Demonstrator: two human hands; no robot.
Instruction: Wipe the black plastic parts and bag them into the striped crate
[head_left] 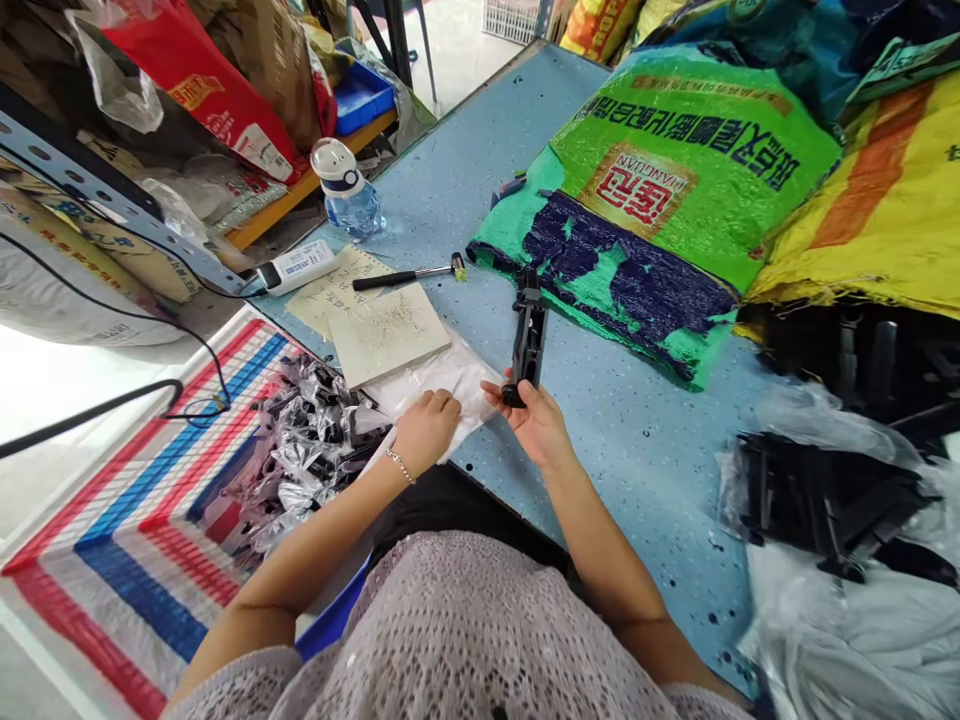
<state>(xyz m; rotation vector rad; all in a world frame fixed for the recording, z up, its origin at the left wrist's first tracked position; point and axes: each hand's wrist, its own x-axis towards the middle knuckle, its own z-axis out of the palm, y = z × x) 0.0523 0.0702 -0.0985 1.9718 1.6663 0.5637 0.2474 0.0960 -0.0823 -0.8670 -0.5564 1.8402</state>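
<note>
My right hand (537,420) grips the lower end of a long black plastic part (529,335) and holds it upright above the table. The part looks slotted, but its exact kind is unclear. My left hand (427,430) is closed, its fingertips pinching at a stack of clear plastic bags (474,385) by the table's near edge. A square pale board (390,333) lies partly over the bags, covered in marks. Just behind the board rests a small hammer (409,276) with a black handle.
Wrapped black parts (315,450) heap up at the left, beside a striped woven sheet (142,540). A water bottle (349,190) and a white box-like device (298,266) stand behind. A green sack (675,190) covers the back right; bagged black parts (825,490) lie right.
</note>
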